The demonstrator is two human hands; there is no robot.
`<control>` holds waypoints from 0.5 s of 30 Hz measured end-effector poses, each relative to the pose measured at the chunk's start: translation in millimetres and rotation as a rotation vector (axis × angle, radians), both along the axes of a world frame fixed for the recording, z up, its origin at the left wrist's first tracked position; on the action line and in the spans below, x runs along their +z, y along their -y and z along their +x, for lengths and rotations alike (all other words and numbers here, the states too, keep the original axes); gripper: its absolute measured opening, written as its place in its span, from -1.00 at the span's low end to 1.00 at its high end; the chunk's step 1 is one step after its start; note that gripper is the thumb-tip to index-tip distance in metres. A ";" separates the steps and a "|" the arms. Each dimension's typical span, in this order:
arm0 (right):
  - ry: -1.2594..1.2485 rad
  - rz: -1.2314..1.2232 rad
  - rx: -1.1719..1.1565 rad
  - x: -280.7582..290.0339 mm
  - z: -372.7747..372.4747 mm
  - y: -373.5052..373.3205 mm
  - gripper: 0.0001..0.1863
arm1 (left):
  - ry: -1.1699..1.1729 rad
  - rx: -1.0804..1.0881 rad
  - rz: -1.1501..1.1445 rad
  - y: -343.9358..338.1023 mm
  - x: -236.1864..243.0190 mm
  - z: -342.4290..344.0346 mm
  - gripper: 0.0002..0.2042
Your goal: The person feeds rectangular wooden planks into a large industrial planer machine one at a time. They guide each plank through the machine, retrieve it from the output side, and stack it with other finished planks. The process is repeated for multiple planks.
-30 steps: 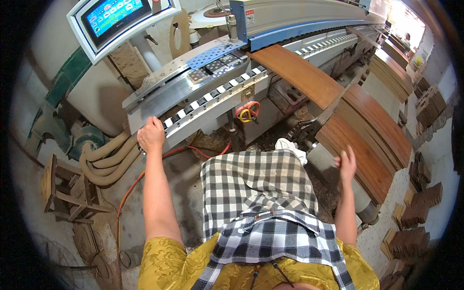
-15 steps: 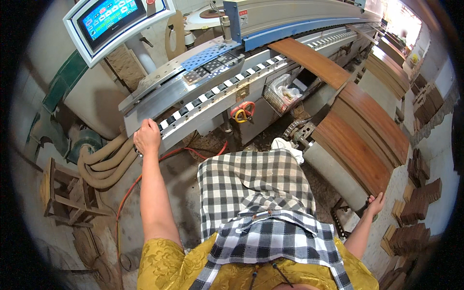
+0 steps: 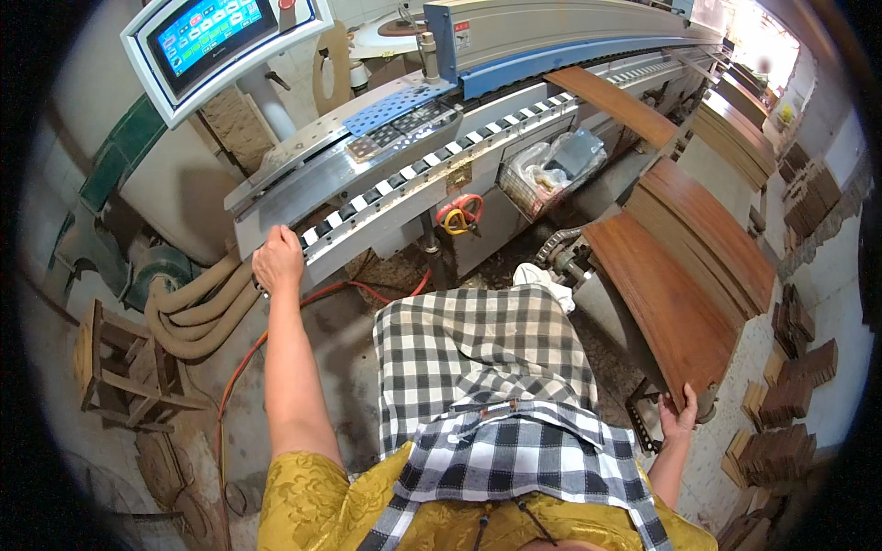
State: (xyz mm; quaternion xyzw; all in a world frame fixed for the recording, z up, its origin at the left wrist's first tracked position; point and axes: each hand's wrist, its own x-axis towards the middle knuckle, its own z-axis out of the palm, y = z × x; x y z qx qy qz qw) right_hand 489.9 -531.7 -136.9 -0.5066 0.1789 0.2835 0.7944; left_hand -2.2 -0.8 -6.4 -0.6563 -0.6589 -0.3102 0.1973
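My left hand [image 3: 278,262] is curled round the near left end of the machine's long metal bed [image 3: 285,211], beside a row of black and white rollers [image 3: 367,197]. My right hand [image 3: 677,418] grips the near end of a brown wooden board [image 3: 657,317], which is pulled askew over the side of a stack at lower right. Behind it lies a second stack [image 3: 707,220] of brown boards. Another brown board [image 3: 620,110] lies across the machine, its far end under the blue-edged beam [image 3: 588,55]. Red and yellow-handled tools [image 3: 459,216] hang below the rollers.
A touchscreen panel [image 3: 213,44] stands at upper left. A wire basket [image 3: 524,188] with plastic bags hangs on the machine. A wooden stool [image 3: 129,358], hoses [image 3: 193,312] and a red cable [image 3: 322,292] are at left. Small board piles [image 3: 772,450] line the right.
My right hand has moved down to the stack and drawn a board's near end toward me and leftward. The board in the machine has travelled rightward along it. My left hand stayed at the machine's end.
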 end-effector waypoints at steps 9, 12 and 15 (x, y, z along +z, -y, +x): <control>0.149 0.222 0.055 -5.5 -7.9 8.8 -0.69 | 0.000 0.001 -0.013 0.1 0.7 1.8 -0.71; 0.146 0.249 0.127 -5.3 -4.0 7.4 -0.61 | 0.035 -0.005 -0.103 -0.7 2.0 -0.8 -0.68; 0.220 0.297 0.173 18.9 -11.9 -39.4 -0.58 | 0.035 0.001 -0.101 -1.0 -0.2 -4.2 -0.68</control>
